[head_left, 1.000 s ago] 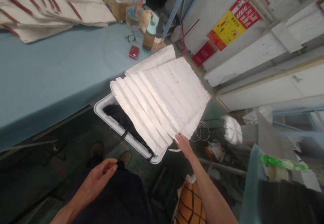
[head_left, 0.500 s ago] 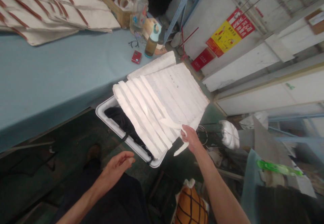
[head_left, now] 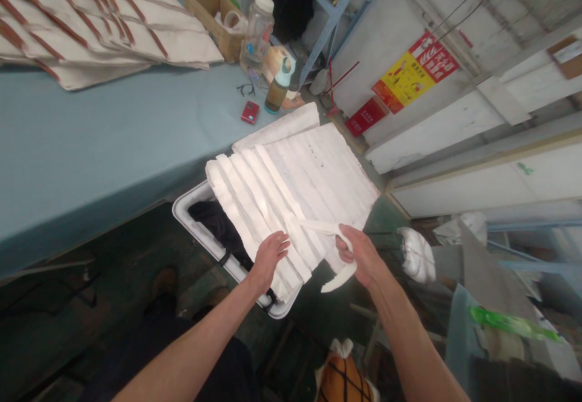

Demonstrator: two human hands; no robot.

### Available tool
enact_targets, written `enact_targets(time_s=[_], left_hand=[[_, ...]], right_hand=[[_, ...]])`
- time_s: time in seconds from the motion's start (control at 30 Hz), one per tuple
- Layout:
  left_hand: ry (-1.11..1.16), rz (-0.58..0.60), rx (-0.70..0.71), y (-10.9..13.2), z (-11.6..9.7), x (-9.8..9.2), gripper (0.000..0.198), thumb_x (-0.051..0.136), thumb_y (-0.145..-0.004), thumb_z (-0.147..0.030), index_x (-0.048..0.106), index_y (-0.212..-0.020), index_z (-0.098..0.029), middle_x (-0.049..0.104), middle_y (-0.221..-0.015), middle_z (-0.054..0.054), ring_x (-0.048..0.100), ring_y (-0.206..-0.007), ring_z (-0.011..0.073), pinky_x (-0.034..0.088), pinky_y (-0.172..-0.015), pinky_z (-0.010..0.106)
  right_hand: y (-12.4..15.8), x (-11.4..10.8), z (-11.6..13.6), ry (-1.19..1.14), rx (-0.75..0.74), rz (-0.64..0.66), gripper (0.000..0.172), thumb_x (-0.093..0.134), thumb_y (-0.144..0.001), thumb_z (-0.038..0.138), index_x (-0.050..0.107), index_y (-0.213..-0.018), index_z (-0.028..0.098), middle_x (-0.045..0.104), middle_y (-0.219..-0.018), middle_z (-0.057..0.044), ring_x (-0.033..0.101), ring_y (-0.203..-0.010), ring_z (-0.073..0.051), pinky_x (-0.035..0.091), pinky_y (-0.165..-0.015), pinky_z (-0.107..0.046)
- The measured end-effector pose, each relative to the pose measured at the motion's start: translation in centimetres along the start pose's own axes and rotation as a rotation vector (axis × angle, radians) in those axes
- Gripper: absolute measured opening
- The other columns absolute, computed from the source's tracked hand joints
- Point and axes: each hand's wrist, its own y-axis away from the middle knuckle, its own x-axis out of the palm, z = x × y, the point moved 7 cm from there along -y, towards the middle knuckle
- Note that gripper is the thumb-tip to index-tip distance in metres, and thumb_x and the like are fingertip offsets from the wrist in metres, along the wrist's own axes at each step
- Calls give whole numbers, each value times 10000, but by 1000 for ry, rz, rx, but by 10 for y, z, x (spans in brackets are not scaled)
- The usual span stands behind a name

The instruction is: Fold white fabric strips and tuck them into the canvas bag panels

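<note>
Holding a Pale Strip

In the head view, the right hand (head_left: 361, 253) grips the pale strip (head_left: 339, 279) beside the strip-laid panel (head_left: 330, 165) atop a white-rimmed bin (head_left: 193, 214). The left hand (head_left: 269, 259), fingers loosely extended, is over the panel; contact unclear.

Cloth strips (head_left: 245, 187) lie on fabric panels (head_left: 313, 171), apparently resting across a bin (head_left: 200, 236) right of the table (head_left: 136, 129); behind, a water bottle (head_left: 258, 32) stands beside a box (head_left: 213, 31).

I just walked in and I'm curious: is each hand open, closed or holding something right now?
Left hand: open, fingers loosely bent over the layered strips; contact unclear.
Right hand: closed, holding a white strip.
</note>
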Motion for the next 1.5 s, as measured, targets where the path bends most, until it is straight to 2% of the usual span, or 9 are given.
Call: enact_targets(time_s=[0.17,0.33,0.67,0.8,1.03,1.3,1.5], left_hand=[[80,-70,67,-28,-4,8,318,683,-1008,-392,685,-1236,-171,690,-1334,110,661,-1220,292,536,-1059,545],[121,-147,102,-45,-7,10,354,676,-1010,-409,670,-1279,-178,664,-1384,116,651,-1236,300,536,-1059,551],[111,-232,36,-67,-16,24,429,643,-1018,-481,654,-1329,-187,641,-1437,129,627,-1286,317,498,-1102,584],[85,-268,0,-73,-20,29,409,640,-1023,-470,656,-1325,-194,651,-1420,126,650,-1247,303,530,-1071,559],[-50,-305,-105,-80,-18,34,324,683,-1014,-385,674,-1254,-167,715,-1245,97,721,-1038,245,630,-888,454],[-254,-361,-244,-82,-13,36,317,705,-1003,-342,664,-1265,-169,707,-1237,93,721,-1007,235,642,-845,428],[-319,-339,-286,-81,-2,39,271,701,-1008,-338,676,-1208,-157,723,-1125,69,720,-880,192,642,-739,356]], right_hand=[[3,0,7,-7,10,-15,567,919,-646,580,503,-685,197,443,-567,72,261,-439,-23,152,-401,-186],[7,-3,7,-18,29,-29,624,946,-605,628,512,-690,188,435,-562,74,270,-444,-21,146,-411,-177],[9,-11,-2,-59,47,-31,643,958,-604,649,520,-691,186,427,-564,76,267,-457,-25,162,-426,-185],[10,-11,-4,-73,57,-25,643,963,-602,646,523,-687,184,426,-562,76,275,-460,-27,178,-428,-184],[10,-11,-9,-94,60,-19,635,949,-629,641,505,-679,189,404,-556,86,259,-455,-27,173,-424,-187],[22,-7,-22,-79,46,-5,617,886,-711,664,486,-657,198,377,-554,82,245,-465,-40,190,-425,-203],[26,-14,-36,-32,84,-67,649,880,-671,726,498,-665,202,378,-563,79,256,-476,-48,184,-430,-214]])
